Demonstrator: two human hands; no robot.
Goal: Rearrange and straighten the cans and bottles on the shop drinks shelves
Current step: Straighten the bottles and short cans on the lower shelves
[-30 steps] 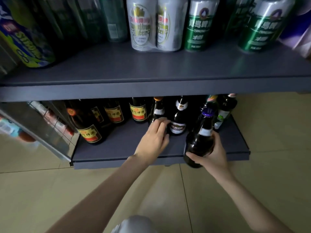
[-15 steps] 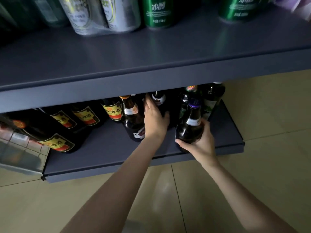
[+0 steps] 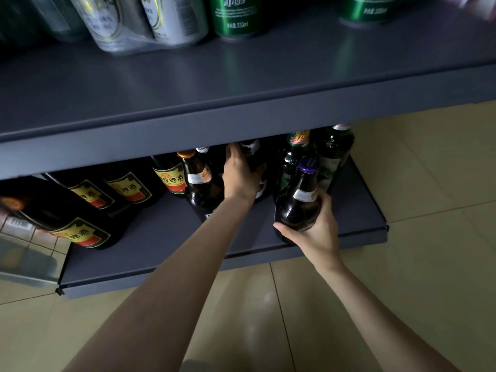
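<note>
My right hand grips a dark brown bottle with a purple cap, standing at the front right of the bottom shelf. My left hand reaches deeper under the upper shelf and is wrapped around a dark bottle with a white neck label. A brown bottle with an orange cap stands just left of that hand. Two green bottles stand behind the purple-capped one.
Several dark bottles with yellow-and-red labels fill the left of the bottom shelf. The upper shelf carries white cans and green cans. Beige floor tiles lie below and to the right. A glass-fronted cabinet stands at left.
My left hand has moved from the front of the bottles deeper into the shelf and closed round a rear bottle. My right hand has set the purple-capped bottle further onto the shelf. The view tilted down.
</note>
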